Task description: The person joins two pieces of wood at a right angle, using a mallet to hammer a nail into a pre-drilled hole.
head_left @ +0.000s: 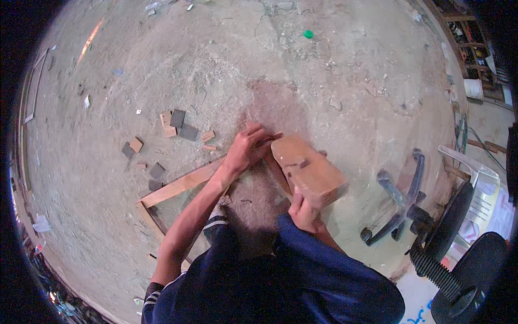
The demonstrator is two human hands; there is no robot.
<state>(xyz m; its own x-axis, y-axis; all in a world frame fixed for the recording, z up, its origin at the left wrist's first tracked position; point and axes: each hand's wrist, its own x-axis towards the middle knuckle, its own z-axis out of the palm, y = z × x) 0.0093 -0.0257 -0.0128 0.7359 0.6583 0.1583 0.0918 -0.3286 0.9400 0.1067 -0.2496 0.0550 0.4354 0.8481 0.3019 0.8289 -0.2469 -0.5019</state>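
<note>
"Starting with the head view, its only one: where's the block point(308, 166)?"

"In front of the person, beside the right hand's point(306, 215) thumb and just right of the left hand point(249, 144). Its long axis slants from far left to near right."

"Which hand is nearer?"

"The right; it's clamped on the near end, thumb along the side. The left hand's fingers are bent and bunched together by the far left corner (whether they pinch anything, I can't tell)."

"And materials?"

"The block is chunky, orange-brown and matte, with dark marks on its top. A narrow reddish-brown strip point(278, 175) slants beside it. A pale, straight-edged wooden bar point(186, 182) runs behind the left forearm. The floor point(162, 70) is rough, dusty grey, reddened beyond the hands. Toward its right edge stands a smooth, dark, spoked chair base point(402, 216); leftward lie flat, squarish dark chips point(187, 133)."
</note>
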